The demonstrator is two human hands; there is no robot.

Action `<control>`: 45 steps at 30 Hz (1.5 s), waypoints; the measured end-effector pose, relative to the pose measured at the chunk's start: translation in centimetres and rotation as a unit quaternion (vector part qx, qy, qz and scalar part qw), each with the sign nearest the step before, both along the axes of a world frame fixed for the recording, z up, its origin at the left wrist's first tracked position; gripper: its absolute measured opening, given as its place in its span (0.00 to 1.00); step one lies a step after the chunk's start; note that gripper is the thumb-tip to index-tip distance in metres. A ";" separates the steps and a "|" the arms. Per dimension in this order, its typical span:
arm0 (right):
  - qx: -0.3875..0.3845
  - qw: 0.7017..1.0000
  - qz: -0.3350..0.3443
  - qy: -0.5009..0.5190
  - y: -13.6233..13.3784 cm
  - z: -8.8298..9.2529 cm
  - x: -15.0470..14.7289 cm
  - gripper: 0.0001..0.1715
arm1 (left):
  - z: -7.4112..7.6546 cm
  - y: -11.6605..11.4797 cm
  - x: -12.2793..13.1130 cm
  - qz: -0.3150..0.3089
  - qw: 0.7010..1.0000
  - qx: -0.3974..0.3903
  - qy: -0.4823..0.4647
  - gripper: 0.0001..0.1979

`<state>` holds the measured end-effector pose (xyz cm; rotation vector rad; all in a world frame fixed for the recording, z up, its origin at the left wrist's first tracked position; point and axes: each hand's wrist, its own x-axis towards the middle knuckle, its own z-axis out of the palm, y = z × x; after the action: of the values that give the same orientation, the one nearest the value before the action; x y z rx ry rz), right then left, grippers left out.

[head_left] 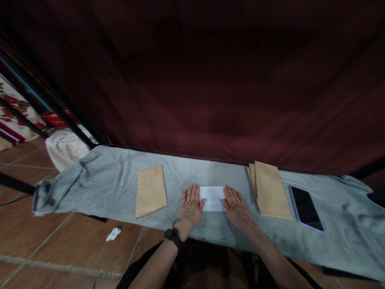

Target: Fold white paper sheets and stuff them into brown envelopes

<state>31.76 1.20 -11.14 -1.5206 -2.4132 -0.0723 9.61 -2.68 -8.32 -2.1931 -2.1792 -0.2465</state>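
Observation:
A small white sheet of paper point(213, 199) lies flat on the grey cloth point(120, 176). My left hand point(191, 205) rests palm down on its left end, fingers stretched out, with a dark watch on the wrist. On the right end lies my right hand point(236, 206), also palm down with its fingers extended. A brown envelope point(150, 192) is to the left of my left hand. Beyond my right hand, several brown envelopes point(272, 192) overlap in a stack.
A phone point(307, 208) with a pale purple edge lies right of the stack. Behind the cloth hangs a dark red curtain point(192, 100). A crumpled white scrap point(114, 234) is on the tiled floor point(60, 249). Dark metal bars stand at the left.

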 end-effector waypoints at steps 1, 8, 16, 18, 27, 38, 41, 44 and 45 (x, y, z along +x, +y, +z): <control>-0.004 1.000 -0.003 0.002 0.0 0.0 0.1 0.33 | 0.0 -0.1 -0.2 0.001 1.000 0.004 0.001 0.30; -0.017 0.999 -0.027 0.043 -0.1 1.0 0.3 0.34 | 1.3 -0.2 0.8 -0.002 0.997 0.080 0.013 0.30; -0.068 0.991 0.099 0.062 -0.5 2.3 -1.5 0.34 | 1.4 -1.2 3.7 -0.209 0.976 0.065 -0.015 0.27; -0.076 0.991 0.099 0.039 -0.7 2.0 -1.6 0.34 | 1.1 -1.4 3.8 -0.202 0.978 0.055 -0.018 0.27; -0.045 0.996 0.069 -0.019 -0.3 1.1 0.0 0.34 | 1.2 -1.5 3.3 -0.193 0.981 0.007 -0.034 0.28; -0.016 0.998 0.062 -0.013 0.1 0.7 2.0 0.34 | 1.5 -1.8 2.8 -0.172 0.984 -0.026 -0.045 0.32; -0.024 0.998 0.056 -0.012 0.1 0.8 2.3 0.34 | 1.5 -1.7 2.2 -0.164 0.985 -0.026 -0.043 0.33; -0.035 0.999 0.040 -0.004 0.2 1.0 2.2 0.34 | 1.4 -1.5 1.3 -0.154 0.987 -0.023 -0.048 0.31; -0.038 0.999 0.034 0.002 0.3 1.1 2.1 0.34 | 1.4 -1.4 1.0 -0.146 0.988 -0.022 -0.049 0.31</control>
<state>33.82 1.46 -10.06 -1.4678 -2.4881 0.0369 10.64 -4.11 -6.90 -2.5757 -1.9148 -0.3258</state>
